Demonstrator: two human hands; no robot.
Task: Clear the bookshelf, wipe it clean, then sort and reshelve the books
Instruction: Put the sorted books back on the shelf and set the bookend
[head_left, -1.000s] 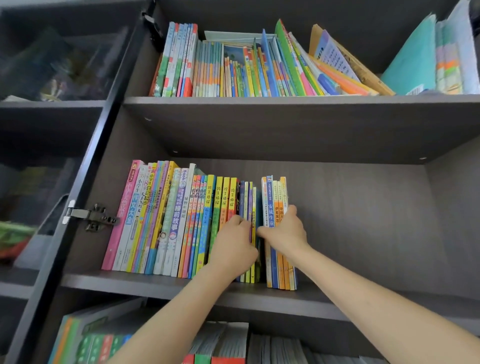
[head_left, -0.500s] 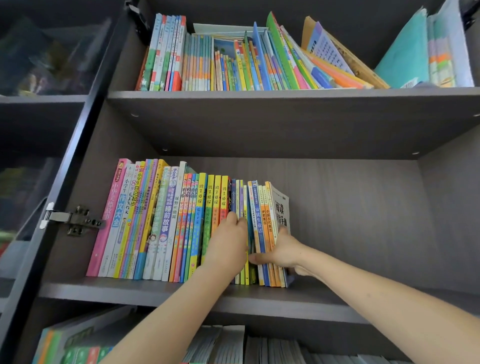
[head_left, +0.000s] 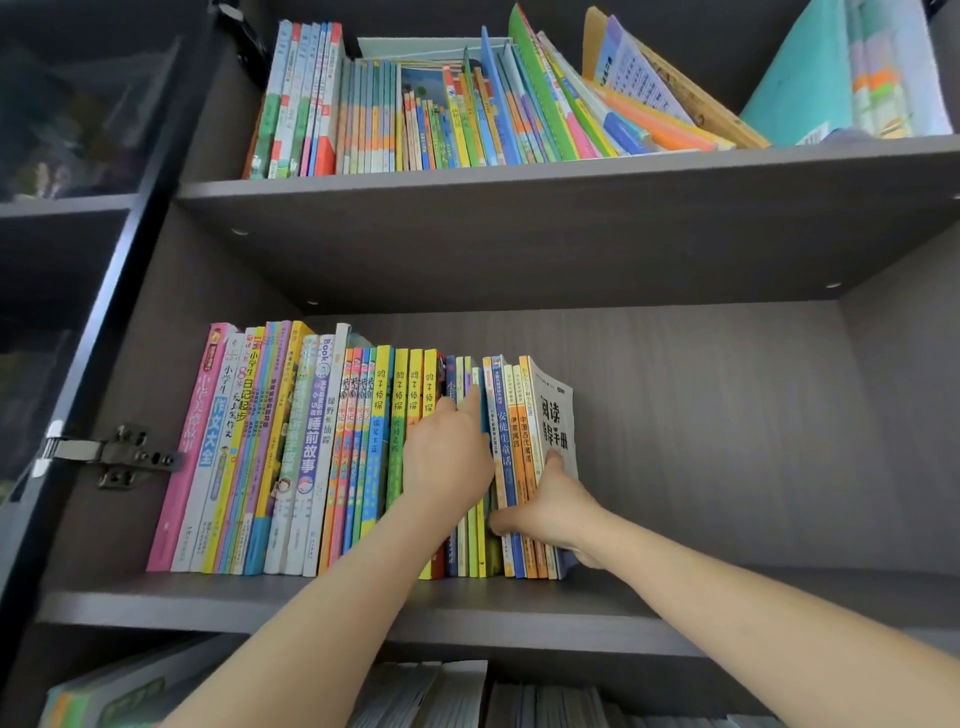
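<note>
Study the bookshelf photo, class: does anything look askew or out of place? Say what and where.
Yes. On the top shelf, the books right of centre slump diagonally, tops leaning left, instead of standing upright; a teal folder beside them leans too. The middle-shelf row stands upright, its end books gripped by the right hand.

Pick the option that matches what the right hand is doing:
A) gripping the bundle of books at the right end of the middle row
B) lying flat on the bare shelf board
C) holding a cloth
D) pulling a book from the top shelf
A: the right hand has its thumb on the spine side and its fingers on the white cover, clasping the bundle of books at the row's right end.
</note>
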